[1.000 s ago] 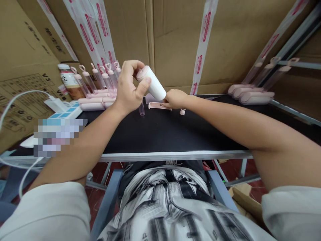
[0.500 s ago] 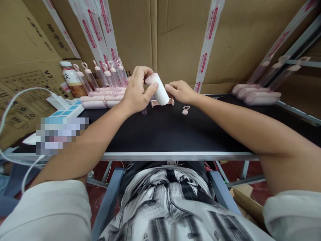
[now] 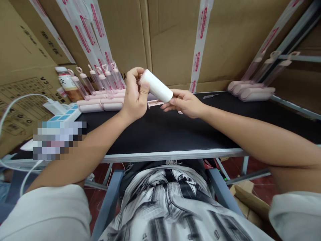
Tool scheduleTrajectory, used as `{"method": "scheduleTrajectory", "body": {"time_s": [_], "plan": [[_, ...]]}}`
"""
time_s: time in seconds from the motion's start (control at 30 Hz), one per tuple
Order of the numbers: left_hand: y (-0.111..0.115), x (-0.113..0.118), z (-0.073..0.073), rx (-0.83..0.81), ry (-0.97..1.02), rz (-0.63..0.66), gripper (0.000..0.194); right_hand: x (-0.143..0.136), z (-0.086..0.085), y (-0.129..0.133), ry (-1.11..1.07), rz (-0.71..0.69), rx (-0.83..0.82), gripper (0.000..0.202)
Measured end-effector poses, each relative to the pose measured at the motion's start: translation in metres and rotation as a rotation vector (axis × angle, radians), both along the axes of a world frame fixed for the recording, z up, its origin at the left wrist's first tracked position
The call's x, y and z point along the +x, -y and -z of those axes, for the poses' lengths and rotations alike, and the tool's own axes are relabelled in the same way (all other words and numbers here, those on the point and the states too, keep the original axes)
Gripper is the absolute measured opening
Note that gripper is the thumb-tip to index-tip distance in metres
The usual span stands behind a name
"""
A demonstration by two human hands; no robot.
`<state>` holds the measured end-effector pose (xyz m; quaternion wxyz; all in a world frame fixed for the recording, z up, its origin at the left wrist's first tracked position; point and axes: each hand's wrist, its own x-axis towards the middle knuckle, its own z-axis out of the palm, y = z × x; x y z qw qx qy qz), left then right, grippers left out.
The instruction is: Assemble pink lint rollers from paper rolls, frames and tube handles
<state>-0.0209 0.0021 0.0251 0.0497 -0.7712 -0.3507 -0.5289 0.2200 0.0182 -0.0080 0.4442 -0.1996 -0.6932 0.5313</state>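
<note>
A white cylinder [image 3: 158,86] with a pinkish upper end slants down to the right above the black tabletop. My left hand [image 3: 135,95] is closed round its upper left end, thumb on the near side. At the lower right end, my right hand [image 3: 187,103] has its thumb and fingers closed on the cylinder's rim. A pale pink plastic piece [image 3: 153,104] lies on the table just behind and below the cylinder, partly covered by it and by my right fingers. A small pink part [image 3: 180,112] shows only its edge under my right hand.
Pink bases with clear tubes and looped tops stand at the left [image 3: 90,104] and right [image 3: 257,94]. A labelled bottle [image 3: 67,82], a power strip [image 3: 66,115] and a white cable are at left. A small clear piece [image 3: 211,96] lies at the back. Cardboard [image 3: 170,40] walls the rear.
The cylinder has tipped closer to horizontal. My right hand has moved from beside it onto its lower end and now covers most of the small pink heart-shaped part. The view has shifted slightly.
</note>
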Motion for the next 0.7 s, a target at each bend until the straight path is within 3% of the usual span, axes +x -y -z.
{"method": "scheduleTrajectory", "body": {"time_s": [0.23,0.37,0.7], "plan": [[-0.004,-0.009,-0.001,-0.141,-0.048,0.140,0.076,0.009,-0.011,0.007,-0.010,-0.008,-0.017,0.055],[-0.010,-0.017,-0.003,-0.197,-0.100,0.142,0.082,0.014,-0.017,0.007,0.005,-0.003,-0.040,0.050],[-0.017,-0.026,-0.002,-0.303,-0.103,0.160,0.070,0.034,-0.020,-0.008,0.103,0.035,0.054,0.053]]}}
